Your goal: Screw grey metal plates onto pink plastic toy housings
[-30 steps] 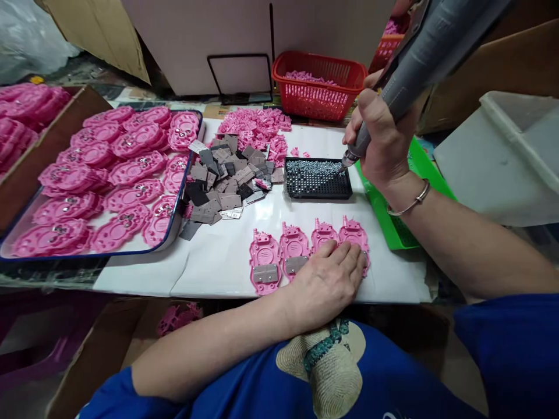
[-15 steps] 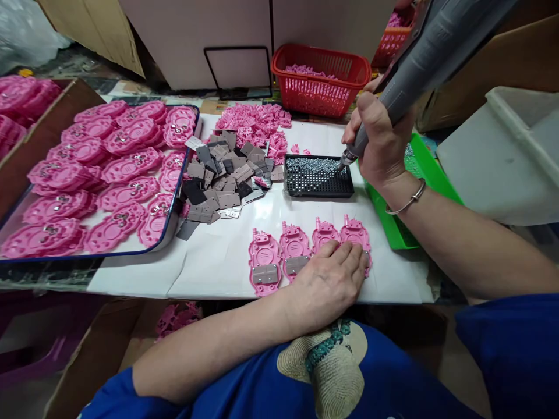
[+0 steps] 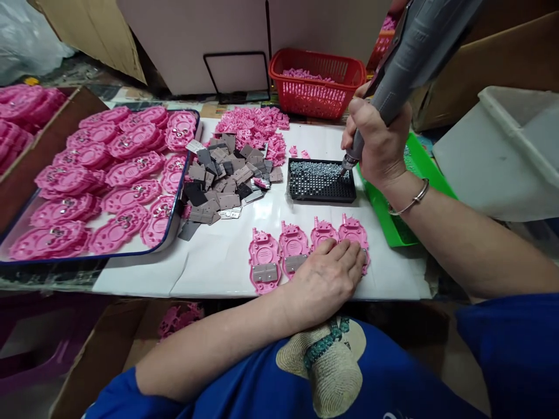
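Observation:
My right hand (image 3: 379, 139) is wrapped round a grey electric screwdriver (image 3: 406, 70), tilted with its tip down. That tip is at the right part of a black screw tray (image 3: 321, 189), a holed block with small silver screws heaped along its far side. My left hand (image 3: 327, 276) lies flat, fingers close together, across the pink plastic housings on the right of a short row. At the row's left end, a pink housing (image 3: 264, 253) bears a grey plate (image 3: 264, 272) with screws in it. My left hand hides the lower parts of the right-hand housings.
Loose grey plates (image 3: 229, 174) and small pink parts (image 3: 257, 125) lie heaped behind the row. A blue-rimmed tray (image 3: 174, 221) of stacked pink housings stands left. At the back is a red basket (image 3: 318, 96); a green tray (image 3: 395, 227) and a white bin (image 3: 502, 157) are right.
The black screw tray has turned and shifted slightly, with the screwdriver tip still at its right part. My left hand stays on the housings. The whole view has moved a little.

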Available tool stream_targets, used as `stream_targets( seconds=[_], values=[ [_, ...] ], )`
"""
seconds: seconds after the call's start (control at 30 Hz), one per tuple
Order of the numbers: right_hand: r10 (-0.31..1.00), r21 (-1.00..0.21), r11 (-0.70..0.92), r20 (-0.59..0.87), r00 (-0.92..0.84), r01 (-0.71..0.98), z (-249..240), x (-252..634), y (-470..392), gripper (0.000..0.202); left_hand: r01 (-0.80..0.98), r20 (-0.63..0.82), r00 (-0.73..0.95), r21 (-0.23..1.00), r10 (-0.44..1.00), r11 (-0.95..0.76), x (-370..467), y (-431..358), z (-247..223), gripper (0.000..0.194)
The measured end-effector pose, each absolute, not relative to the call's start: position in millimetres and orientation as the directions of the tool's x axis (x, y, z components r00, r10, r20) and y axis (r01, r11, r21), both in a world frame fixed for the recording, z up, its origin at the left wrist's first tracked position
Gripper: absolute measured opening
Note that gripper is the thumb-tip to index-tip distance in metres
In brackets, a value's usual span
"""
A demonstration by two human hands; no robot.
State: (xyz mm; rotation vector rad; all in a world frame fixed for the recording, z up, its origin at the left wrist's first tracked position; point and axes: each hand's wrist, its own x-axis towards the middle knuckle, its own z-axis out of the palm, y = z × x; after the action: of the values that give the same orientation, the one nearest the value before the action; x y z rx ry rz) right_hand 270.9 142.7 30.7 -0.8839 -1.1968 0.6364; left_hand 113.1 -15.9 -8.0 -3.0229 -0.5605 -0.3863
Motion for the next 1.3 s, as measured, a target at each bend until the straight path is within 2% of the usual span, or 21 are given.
stream_targets(
  seconds=[0.33, 0.57, 0.73, 1.07, 1.3],
  values=[
    [0.831, -0.864, 0.503, 0.490, 0.263, 0.023, 32, 286, 118, 0.037, 0.352, 0.278, 0.897, 0.022, 0.344, -0.936, 114, -15, -12, 0.036],
    [0.751, -0.787, 0.616, 0.574, 0.325, -0.034, 54, 283, 111, 0.034, 0.352, 0.274, 0.896, 0.039, 0.349, -0.935, 114, -14, -12, 0.037],
    [0.759, -0.767, 0.637, 0.605, 0.240, -0.080, 72, 275, 72, 0.020, 0.350, 0.262, 0.900, 0.044, 0.349, -0.936, 114, -14, -10, 0.038],
    [0.816, -0.810, 0.571, 0.542, 0.201, -0.134, 44, 273, 32, 0.030, 0.337, 0.281, 0.897, 0.061, 0.340, -0.939, 114, -13, -11, 0.037],
    [0.841, -0.848, 0.526, 0.509, 0.182, -0.061, 35, 276, 35, 0.030, 0.336, 0.269, 0.900, 0.070, 0.342, -0.939, 114, -13, -11, 0.038]
  ],
)
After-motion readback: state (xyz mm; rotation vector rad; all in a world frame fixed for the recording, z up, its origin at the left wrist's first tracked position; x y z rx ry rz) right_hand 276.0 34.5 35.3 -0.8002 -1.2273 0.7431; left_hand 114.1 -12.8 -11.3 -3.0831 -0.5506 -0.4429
